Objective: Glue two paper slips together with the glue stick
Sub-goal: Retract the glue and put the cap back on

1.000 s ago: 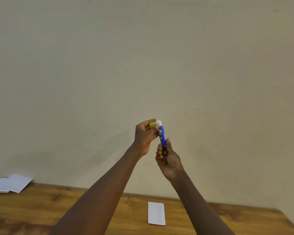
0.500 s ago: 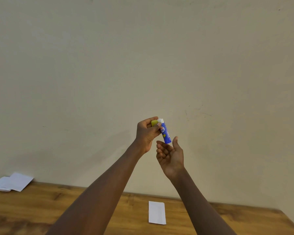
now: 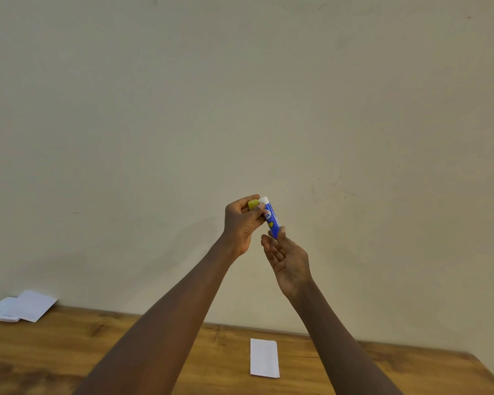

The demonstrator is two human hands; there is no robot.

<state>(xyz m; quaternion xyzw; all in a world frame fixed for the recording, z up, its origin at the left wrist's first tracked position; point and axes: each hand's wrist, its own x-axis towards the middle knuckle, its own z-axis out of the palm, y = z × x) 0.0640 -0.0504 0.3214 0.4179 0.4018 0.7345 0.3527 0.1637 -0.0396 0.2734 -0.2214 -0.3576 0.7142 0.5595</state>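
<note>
My left hand (image 3: 241,220) is raised in front of the wall and grips the blue glue stick (image 3: 271,219) near its white tip, thumb pressed on the tube. The same hand's fingers hold the yellow cap (image 3: 252,204), which is off the stick. Just below, my right hand (image 3: 288,258) is palm up with loosely spread fingers; its thumb touches the stick's lower end. One white paper slip (image 3: 264,357) lies flat on the wooden table (image 3: 69,352), below my hands.
A small pile of white papers (image 3: 20,306) lies at the table's far left against the wall. The table's right edge runs off at the lower right corner.
My right hand let go of the stick's base and opened, then rose again until its thumb met the base. My left hand kept hold of the stick and cap.
</note>
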